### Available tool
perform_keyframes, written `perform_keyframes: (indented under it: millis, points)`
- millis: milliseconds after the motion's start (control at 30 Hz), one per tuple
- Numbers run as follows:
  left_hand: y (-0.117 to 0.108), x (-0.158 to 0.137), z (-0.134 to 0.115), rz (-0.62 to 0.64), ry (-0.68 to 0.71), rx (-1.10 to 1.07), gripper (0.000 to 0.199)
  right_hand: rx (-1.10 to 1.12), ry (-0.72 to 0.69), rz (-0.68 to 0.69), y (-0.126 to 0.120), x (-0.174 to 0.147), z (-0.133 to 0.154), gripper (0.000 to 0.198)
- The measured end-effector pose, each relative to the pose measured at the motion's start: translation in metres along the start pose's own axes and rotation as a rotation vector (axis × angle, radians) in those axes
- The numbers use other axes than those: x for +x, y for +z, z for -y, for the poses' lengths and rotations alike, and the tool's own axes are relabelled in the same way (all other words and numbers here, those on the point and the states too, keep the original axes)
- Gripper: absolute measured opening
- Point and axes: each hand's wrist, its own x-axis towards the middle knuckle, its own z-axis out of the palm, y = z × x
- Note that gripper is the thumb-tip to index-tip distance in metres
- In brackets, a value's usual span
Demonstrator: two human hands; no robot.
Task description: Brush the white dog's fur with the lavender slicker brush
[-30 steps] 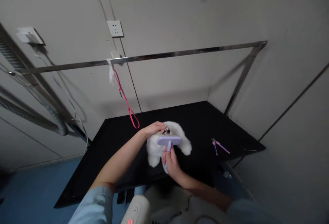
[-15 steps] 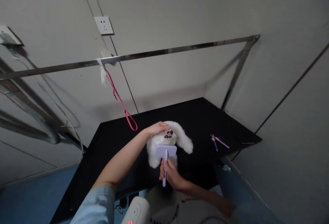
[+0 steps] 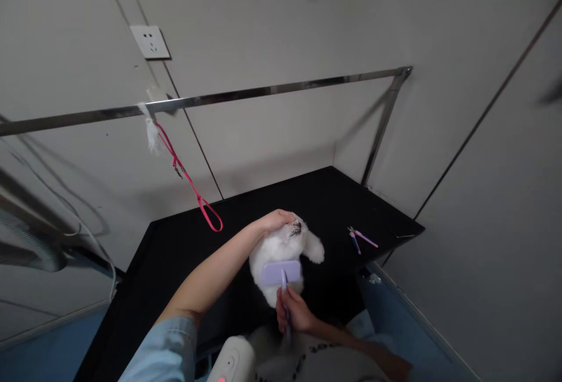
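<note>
A fluffy white dog [image 3: 277, 246] is on the black table, close to its front edge, with its dark muzzle tipped upward. My left hand [image 3: 277, 221] grips the dog's head beside the muzzle; the fingertips are partly lost in the fur. In my right hand [image 3: 295, 310] is a lilac pet brush [image 3: 281, 272], held by its handle. The brush's flat rectangular head lies against the fur of the dog's chest, its bristle side turned away from me. The lower end of the handle is blurred.
Nail clippers [image 3: 360, 238] with pink and blue handles lie open on the black table [image 3: 246, 206], right of the dog. A steel rail [image 3: 246, 94] crosses behind, with a pink leash [image 3: 188, 177] hanging from it. A pale device [image 3: 232, 360] juts up at the bottom.
The brush and my right hand have moved slightly lower down the dog's chest. The dog's head has turned and tilted, with my left hand still on it. The camera view has shifted right.
</note>
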Motion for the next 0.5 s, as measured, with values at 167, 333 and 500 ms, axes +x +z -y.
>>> perform_keyframes:
  millis: [167,333,500]
  points:
    - [0.004,0.003,0.000,-0.025,0.004,-0.052,0.034,0.037,-0.015,0.051,0.000,-0.024,0.038,0.052]
    - [0.004,0.007,-0.003,-0.082,0.059,-0.128,0.038,0.034,-0.193,-0.158,-0.002,-0.003,0.050,0.056]
    - [0.004,0.012,0.008,-0.130,0.043,-0.139,0.040,-0.021,0.075,-0.106,-0.007,-0.018,-0.012,0.059]
